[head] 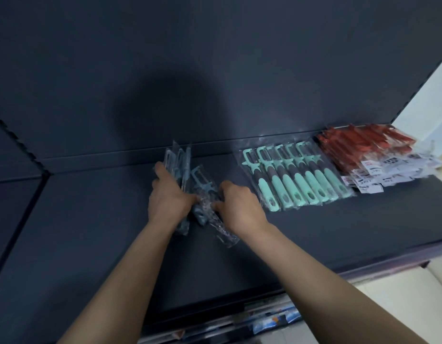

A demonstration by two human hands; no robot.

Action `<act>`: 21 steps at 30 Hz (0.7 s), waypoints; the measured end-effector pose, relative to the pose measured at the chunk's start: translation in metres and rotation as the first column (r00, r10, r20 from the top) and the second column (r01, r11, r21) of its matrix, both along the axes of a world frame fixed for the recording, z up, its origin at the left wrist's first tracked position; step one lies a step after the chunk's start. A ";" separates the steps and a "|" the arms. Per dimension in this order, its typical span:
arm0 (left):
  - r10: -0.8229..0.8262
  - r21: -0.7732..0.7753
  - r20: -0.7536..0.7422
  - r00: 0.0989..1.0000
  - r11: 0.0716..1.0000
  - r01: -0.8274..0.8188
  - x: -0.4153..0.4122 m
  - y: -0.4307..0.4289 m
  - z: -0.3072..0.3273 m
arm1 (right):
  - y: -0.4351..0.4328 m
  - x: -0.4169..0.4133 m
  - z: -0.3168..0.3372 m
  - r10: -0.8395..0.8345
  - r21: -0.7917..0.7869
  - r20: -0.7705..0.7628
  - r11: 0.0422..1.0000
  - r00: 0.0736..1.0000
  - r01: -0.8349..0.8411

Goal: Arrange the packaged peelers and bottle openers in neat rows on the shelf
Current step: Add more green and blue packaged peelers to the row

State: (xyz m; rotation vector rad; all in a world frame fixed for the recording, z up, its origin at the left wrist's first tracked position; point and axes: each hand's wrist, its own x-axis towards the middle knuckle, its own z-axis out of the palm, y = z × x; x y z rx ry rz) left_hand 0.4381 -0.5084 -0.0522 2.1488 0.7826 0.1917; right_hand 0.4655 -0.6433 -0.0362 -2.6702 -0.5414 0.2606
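Left hand gripping bundle of blue peelers, right hand pinching one packet, teal peelers rowed on shelf

All stock sits on shelf, back half. L→R: peeler bundle, loose pack, peeler row, opener stack. Bundle is left of centre, near back wall; L hand grips it from the left. Loose pack lies just right of bundle, touching it, btwn both hands; R hand pinches it from the right. Peeler row is right of R hand, near but apart, packs side by side & overlapping, heads to the back. Opener stack is just right of row, at shelf's right end, up against back wall, piled in layers. Goods sit below the shelf's front edge.
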 end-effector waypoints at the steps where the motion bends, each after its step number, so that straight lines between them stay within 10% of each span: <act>1: 0.015 -0.002 0.007 1.000 1.000 -0.015 0.000 0.003 0.000 | 0.000 -0.001 0.000 0.039 -0.017 -0.006 0.999 0.999 -0.039; 21: 0.063 0.032 0.031 0.998 0.997 -0.064 -0.007 0.002 -0.005 | -0.013 0.041 -0.004 -0.074 -0.187 0.210 0.976 0.975 0.114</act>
